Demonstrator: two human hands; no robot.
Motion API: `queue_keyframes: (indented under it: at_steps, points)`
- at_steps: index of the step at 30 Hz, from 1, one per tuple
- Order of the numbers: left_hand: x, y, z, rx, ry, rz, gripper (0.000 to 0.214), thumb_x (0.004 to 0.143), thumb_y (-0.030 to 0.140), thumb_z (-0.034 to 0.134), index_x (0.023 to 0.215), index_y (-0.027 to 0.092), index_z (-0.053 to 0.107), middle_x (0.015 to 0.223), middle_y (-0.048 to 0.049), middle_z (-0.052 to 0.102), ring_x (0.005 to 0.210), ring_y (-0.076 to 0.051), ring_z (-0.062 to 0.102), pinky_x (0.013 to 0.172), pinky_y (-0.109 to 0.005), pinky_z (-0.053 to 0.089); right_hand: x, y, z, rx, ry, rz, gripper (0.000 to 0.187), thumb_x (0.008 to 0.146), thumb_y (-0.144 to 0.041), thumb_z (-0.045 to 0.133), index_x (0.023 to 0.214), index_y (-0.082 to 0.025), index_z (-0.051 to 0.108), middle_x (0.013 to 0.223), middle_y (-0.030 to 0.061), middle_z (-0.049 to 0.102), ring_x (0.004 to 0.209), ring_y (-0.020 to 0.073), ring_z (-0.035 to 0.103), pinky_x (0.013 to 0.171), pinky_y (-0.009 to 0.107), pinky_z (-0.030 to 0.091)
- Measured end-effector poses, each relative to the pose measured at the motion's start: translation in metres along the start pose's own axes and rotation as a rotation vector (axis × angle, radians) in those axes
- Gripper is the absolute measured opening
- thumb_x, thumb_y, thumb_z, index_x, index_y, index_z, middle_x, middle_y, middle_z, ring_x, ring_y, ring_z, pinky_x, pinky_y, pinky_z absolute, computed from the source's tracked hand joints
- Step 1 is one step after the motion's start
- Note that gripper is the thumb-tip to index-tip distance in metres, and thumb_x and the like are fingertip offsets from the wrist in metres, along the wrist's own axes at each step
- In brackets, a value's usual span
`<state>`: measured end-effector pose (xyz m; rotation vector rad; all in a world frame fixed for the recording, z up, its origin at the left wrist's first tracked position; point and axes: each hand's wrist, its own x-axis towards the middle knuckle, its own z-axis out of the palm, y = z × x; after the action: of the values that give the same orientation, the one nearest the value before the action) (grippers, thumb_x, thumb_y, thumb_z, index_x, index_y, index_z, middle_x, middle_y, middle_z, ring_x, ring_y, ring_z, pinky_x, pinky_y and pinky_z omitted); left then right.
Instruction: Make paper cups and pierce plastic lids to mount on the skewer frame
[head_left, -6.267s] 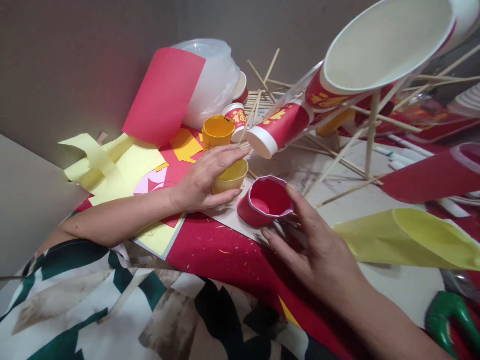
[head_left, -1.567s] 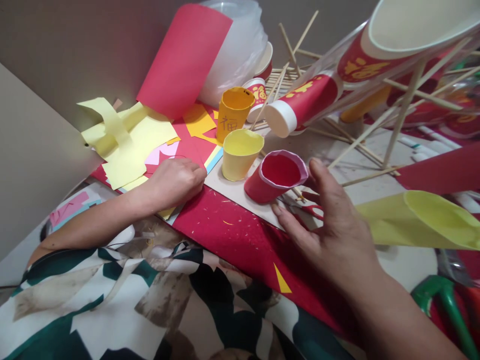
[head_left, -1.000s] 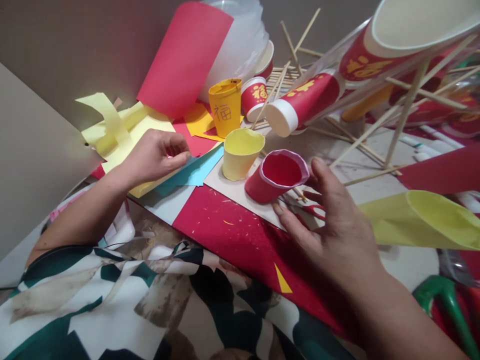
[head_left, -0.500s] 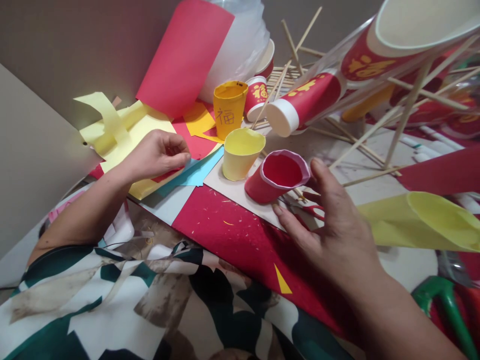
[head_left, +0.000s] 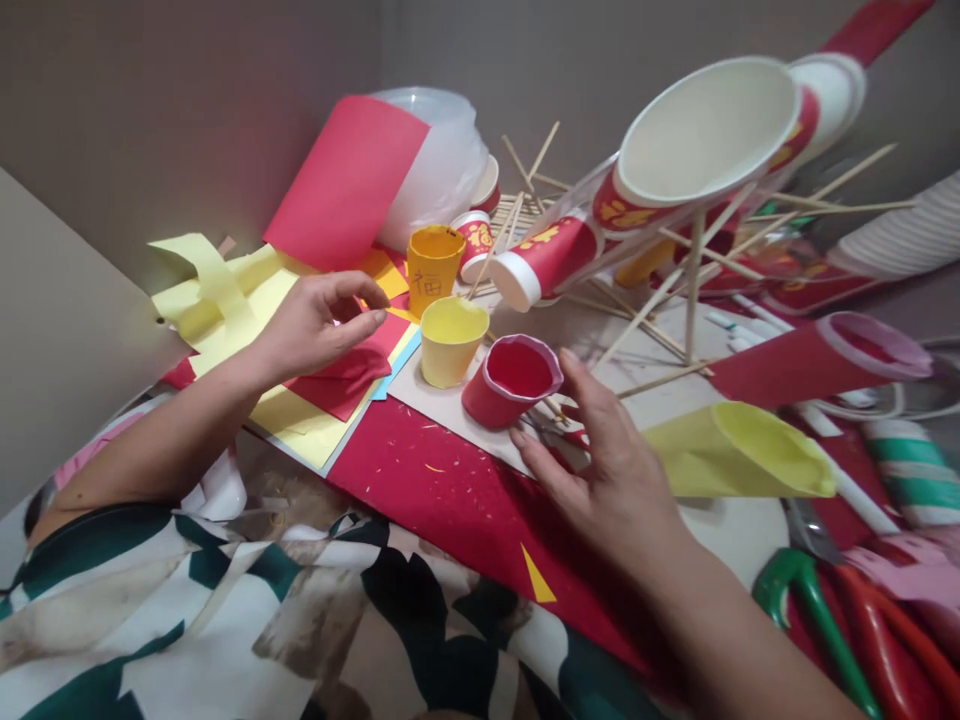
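My left hand (head_left: 322,315) hovers over the stack of coloured paper, its thumb and fingers apart with nothing between them. Under it are red paper (head_left: 349,385) and yellow sheets (head_left: 300,425), with a blue edge showing. My right hand (head_left: 600,450) is open beside a red paper cup (head_left: 487,400) with a pink rim. Its fingertips are close to the cup's right side; whether they touch it I cannot tell. Left of that stands a yellow paper cup (head_left: 450,350), and behind it an orange cup (head_left: 435,275) bearing a drawn character.
Red-and-white paper cups (head_left: 547,255) in clear plastic lean over wooden sticks (head_left: 694,280). On the right lie a yellow paper tube (head_left: 705,450) and green-handled scissors (head_left: 802,590). A red sheet (head_left: 349,180) leans on a plastic bag (head_left: 435,150) at the back.
My left hand has let go of the lifted paper edge, and the sheets now lie flatter. The view has shifted, showing more of the right side. My right hand stays by the red cup.
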<state>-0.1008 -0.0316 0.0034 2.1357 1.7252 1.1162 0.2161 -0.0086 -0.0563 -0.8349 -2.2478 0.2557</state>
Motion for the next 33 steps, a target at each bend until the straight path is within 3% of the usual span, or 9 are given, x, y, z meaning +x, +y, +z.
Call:
queue_keyframes:
  at_steps: [4,8,11,14,19,24,33]
  points:
    - [0.021,-0.005,0.01,0.032,0.107,0.159,0.027,0.09,0.023,0.06,0.112,0.013,0.071,0.11,-0.0114,0.075,0.074,-0.012,0.066,0.068,-0.025,0.054,0.0,0.001,0.001,0.002,0.002,-0.002,0.082,0.093,-0.027,0.066,0.164,-0.032,0.024,0.15,0.0156,0.057,0.133,0.0354,0.061,0.104,0.057,0.058]
    - [0.05,-0.017,0.021,0.099,0.035,0.286,0.037,0.089,0.017,0.059,0.125,0.012,0.067,0.132,-0.0159,0.07,0.087,-0.014,0.07,0.073,-0.026,0.055,0.001,0.0,0.001,0.01,0.015,-0.012,0.082,0.094,-0.025,0.066,0.164,-0.033,0.024,0.15,0.0161,0.056,0.132,0.0354,0.061,0.103,0.057,0.058]
    - [0.069,-0.028,0.029,0.163,-0.047,0.272,0.034,0.087,0.018,0.064,0.12,0.015,0.07,0.125,-0.014,0.073,0.091,-0.017,0.071,0.074,-0.026,0.054,0.002,0.0,0.001,0.011,0.017,-0.007,0.081,0.094,-0.024,0.065,0.163,-0.032,0.025,0.15,0.0158,0.057,0.132,0.0349,0.062,0.104,0.057,0.058]
    - [0.081,-0.034,0.032,0.208,-0.098,0.235,0.025,0.085,0.018,0.066,0.109,0.014,0.074,0.105,-0.0113,0.078,0.081,-0.016,0.07,0.069,-0.025,0.05,0.001,-0.001,0.0,0.019,0.02,-0.009,0.079,0.094,-0.025,0.065,0.163,-0.032,0.026,0.15,0.0163,0.057,0.133,0.0347,0.061,0.105,0.056,0.058]
    - [0.088,-0.035,0.026,0.159,-0.09,0.196,0.015,0.085,0.019,0.063,0.09,0.012,0.076,0.083,-0.0064,0.075,0.066,-0.012,0.061,0.061,-0.024,0.044,0.001,-0.003,-0.002,0.023,0.015,-0.003,0.08,0.094,-0.025,0.065,0.163,-0.032,0.026,0.151,0.0161,0.056,0.134,0.0344,0.06,0.106,0.056,0.057]
    - [0.091,-0.031,0.011,0.142,-0.02,0.179,0.017,0.084,0.02,0.061,0.09,0.012,0.075,0.079,-0.0054,0.073,0.064,-0.012,0.058,0.061,-0.025,0.043,0.001,-0.003,-0.002,0.02,0.017,-0.011,0.079,0.094,-0.026,0.066,0.163,-0.031,0.027,0.15,0.0166,0.057,0.134,0.035,0.06,0.105,0.056,0.057]
    - [0.094,-0.038,-0.006,0.323,0.024,0.109,0.022,0.082,0.02,0.059,0.095,0.013,0.076,0.083,-0.0063,0.073,0.07,-0.016,0.06,0.065,-0.029,0.043,0.0,-0.002,-0.001,0.013,0.002,0.002,0.079,0.094,-0.026,0.066,0.163,-0.031,0.027,0.149,0.0167,0.057,0.132,0.0351,0.061,0.104,0.056,0.058]
